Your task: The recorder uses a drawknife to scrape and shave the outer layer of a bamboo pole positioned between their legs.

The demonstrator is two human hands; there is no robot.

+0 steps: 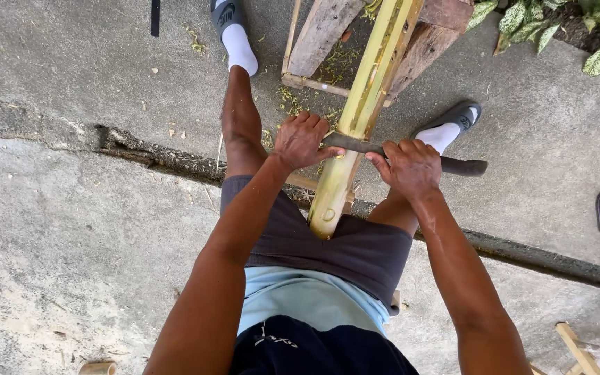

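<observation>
head camera looks steeply down, close

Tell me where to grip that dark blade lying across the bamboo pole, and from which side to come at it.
Grip the dark blade at both ends, clear of the bamboo pole it crosses. Come from above, one hand on each side of the pole, as the left hand and right hand do now. The blade is long and narrow and lies crosswise, so its free ends stick out either side, probably the steadiest hold.

Your left hand [303, 141] covers one end of the blade [355, 144], your right hand [409, 169] its middle. The bamboo [362, 104] and wooden frame [328, 28] run off the top edge.
</observation>
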